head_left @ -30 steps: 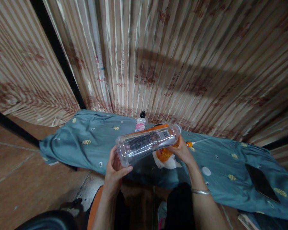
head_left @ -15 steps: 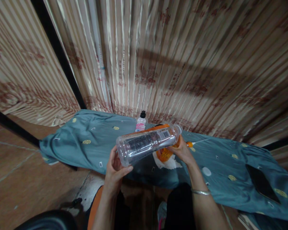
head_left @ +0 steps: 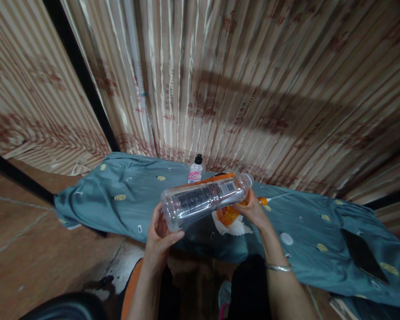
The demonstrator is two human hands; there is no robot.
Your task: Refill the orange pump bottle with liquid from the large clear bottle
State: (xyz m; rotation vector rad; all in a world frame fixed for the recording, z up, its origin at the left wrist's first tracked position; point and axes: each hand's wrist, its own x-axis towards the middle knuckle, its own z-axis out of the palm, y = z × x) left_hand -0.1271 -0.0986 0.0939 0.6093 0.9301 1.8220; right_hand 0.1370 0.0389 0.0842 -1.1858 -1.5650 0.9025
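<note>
A clear plastic bottle [head_left: 203, 198] with a printed label lies tilted on its side above the table, neck to the right. My left hand [head_left: 160, 238] cups its base end from below. My right hand [head_left: 253, 209] grips it near the neck, close to an orange object [head_left: 227, 215] that sits on a white tissue [head_left: 235, 227].
The table is draped in a blue-green patterned cloth [head_left: 126, 198]. A small bottle with a black cap and pink label [head_left: 196, 170] stands at the back. A white cap [head_left: 286, 238] and a dark phone [head_left: 363, 255] lie to the right. Striped curtains hang behind.
</note>
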